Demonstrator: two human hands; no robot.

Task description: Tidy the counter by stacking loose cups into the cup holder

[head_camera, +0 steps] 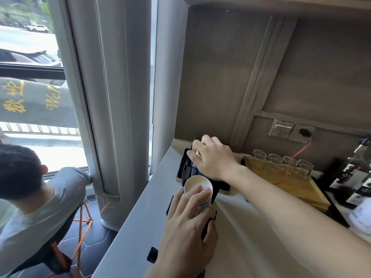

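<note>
My left hand [188, 223], low in the middle of the frame, has its fingers wrapped around a paper cup [198, 189] whose open mouth faces up toward me. The cup sits over the black cup holder [187, 171] on the pale counter [251, 237]. My right hand [212, 157] reaches in from the right to the holder's far end, fingers curled around something small and white; I cannot tell what it is. Just right of centre, upturned glasses [281, 161] stand on a wooden tray [301, 189]. A seated person [30, 187] fills the lower left.
</note>
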